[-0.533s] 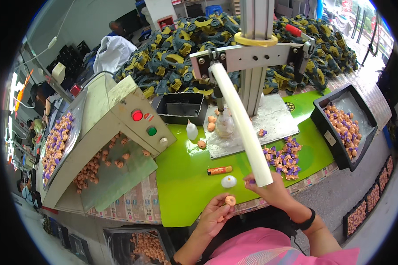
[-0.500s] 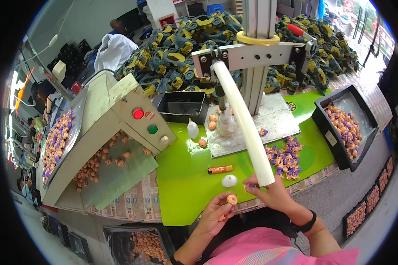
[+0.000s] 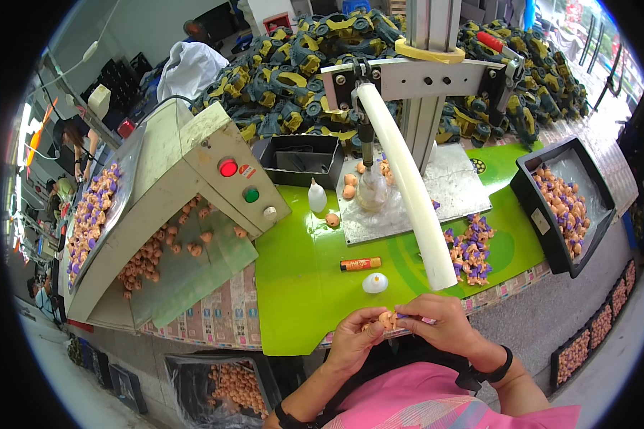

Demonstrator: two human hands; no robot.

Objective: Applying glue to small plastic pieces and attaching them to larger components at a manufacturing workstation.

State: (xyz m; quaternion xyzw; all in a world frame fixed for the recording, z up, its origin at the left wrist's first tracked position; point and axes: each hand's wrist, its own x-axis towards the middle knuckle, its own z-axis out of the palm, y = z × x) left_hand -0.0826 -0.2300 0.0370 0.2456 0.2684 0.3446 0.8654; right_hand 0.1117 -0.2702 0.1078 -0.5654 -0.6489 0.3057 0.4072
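Observation:
Near the table's front edge my two hands are brought together. Pinched in my left hand (image 3: 353,339) is a small round peach-coloured doll head (image 3: 387,319). My right hand (image 3: 442,323) holds a small peach-and-purple doll body (image 3: 402,317) against it; fingers partly hide where they meet. Just beyond lies a squat white bottle (image 3: 375,284) with a yellow tip, and past it an orange tube (image 3: 360,264). A pile of similar peach-and-purple doll bodies (image 3: 472,247) sits right of the press's long white handle (image 3: 406,189).
Left stands a beige machine (image 3: 229,136) with red and green buttons, loose doll heads (image 3: 147,261) beneath it. A black bin (image 3: 540,222) of purple-and-peach parts is at right. Behind the press plate (image 3: 458,179) rise heaped yellow-and-dark toy vehicles (image 3: 279,86). A tray of heads (image 3: 236,386) is at lower left.
My right hand has brought the doll body leftward to the doll head in my left hand. The two parts were apart before. The view has shifted slightly.

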